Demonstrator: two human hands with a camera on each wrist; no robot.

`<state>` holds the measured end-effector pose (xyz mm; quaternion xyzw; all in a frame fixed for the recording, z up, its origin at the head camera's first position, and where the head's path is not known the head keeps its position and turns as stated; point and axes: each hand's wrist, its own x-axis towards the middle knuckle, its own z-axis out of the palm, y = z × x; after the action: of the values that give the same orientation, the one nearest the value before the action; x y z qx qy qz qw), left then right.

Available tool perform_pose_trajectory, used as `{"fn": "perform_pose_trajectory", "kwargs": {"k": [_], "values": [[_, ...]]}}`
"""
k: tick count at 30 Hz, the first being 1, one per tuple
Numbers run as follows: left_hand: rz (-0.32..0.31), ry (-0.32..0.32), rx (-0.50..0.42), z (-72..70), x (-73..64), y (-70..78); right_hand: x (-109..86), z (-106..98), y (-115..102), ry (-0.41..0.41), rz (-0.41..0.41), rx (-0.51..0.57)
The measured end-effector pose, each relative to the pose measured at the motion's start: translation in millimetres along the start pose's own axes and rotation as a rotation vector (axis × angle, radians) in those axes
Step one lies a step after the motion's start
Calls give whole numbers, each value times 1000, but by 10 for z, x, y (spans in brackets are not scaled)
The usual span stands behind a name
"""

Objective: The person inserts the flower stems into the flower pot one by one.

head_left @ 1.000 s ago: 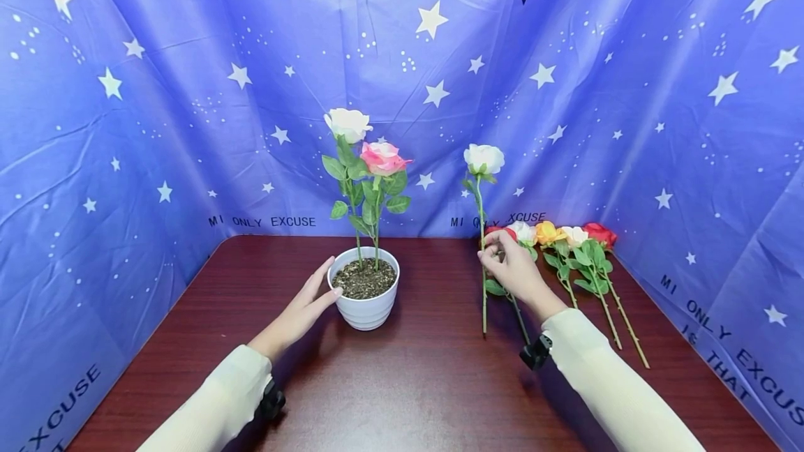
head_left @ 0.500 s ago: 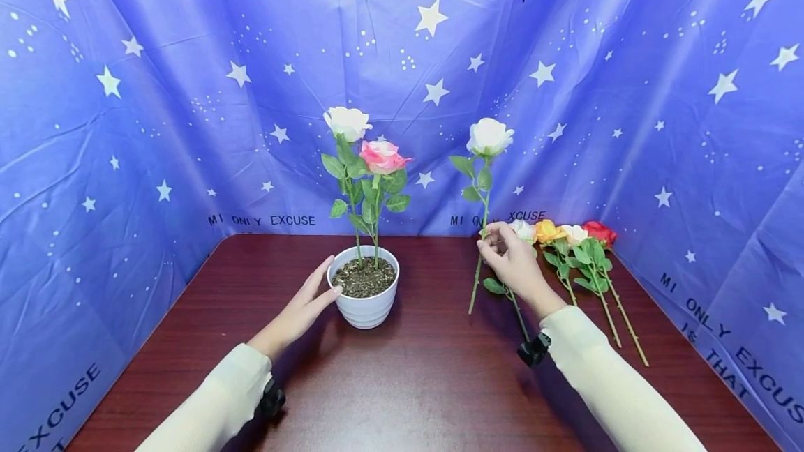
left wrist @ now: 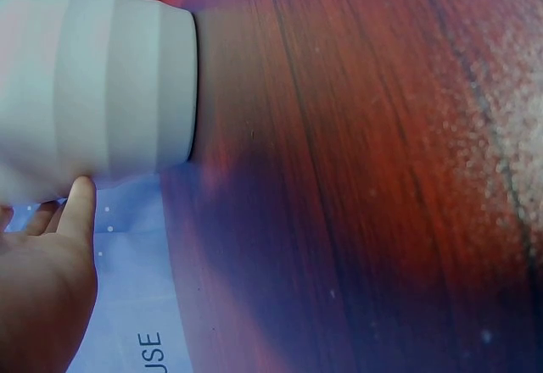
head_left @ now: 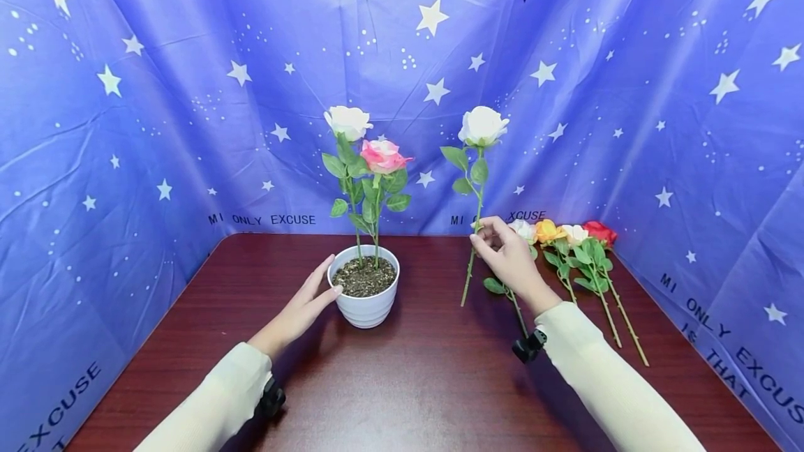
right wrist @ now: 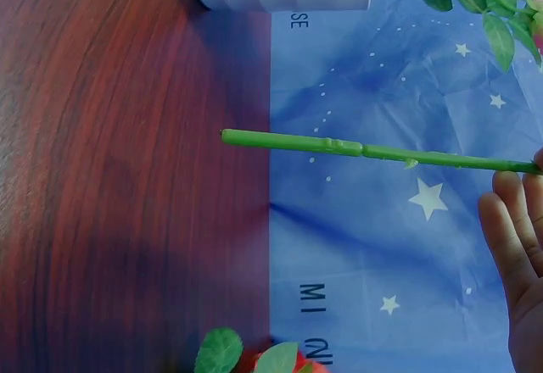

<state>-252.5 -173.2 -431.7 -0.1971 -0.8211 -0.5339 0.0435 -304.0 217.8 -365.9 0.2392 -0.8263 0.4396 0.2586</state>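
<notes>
A white ribbed flowerpot (head_left: 367, 312) filled with dark soil stands left of the table's middle. In it grow upright a white rose (head_left: 348, 123) and a pink rose (head_left: 384, 157). My left hand (head_left: 295, 316) rests on the pot's left side with fingers straight; the left wrist view shows the thumb against the ribbed wall. To the right of the pot, my right hand (head_left: 515, 260) pinches the stem of another white rose (head_left: 483, 126) between thumb and fingers. That rose is upright, leaning slightly, and its bare stem end (right wrist: 288, 141) hangs free in the right wrist view.
Several roses lie at the table's right back, among them a yellow one (head_left: 549, 231) and a red one (head_left: 599, 233), stems toward the front. A blue starry cloth (head_left: 402, 75) encloses the dark red table (head_left: 377, 389) at the back and sides.
The white rose in my right hand has risen and turned, so its leaves now point left. The right hand has shifted slightly left. My left hand stays at the pot.
</notes>
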Motion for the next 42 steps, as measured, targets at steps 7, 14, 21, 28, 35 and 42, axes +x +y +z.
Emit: {"fn": "perform_pose_trajectory", "kwargs": {"k": [7,14,21,28,35,42], "values": [[9,-1,23,1,5,-23,66,42,-116,-20,6,47],[3,-2,43,-3,18,-37,166,146,-293,7,-30,106],[-7,-9,36,-6,35,-35,212,145,-820,-12,-68,168],[7,2,24,3,17,-33,266,235,-991,-12,-123,220],[14,8,4,6,13,-34,360,351,-1125,2,-169,285],[12,6,18,11,18,-40,408,459,-1217,3,-205,306]]}}
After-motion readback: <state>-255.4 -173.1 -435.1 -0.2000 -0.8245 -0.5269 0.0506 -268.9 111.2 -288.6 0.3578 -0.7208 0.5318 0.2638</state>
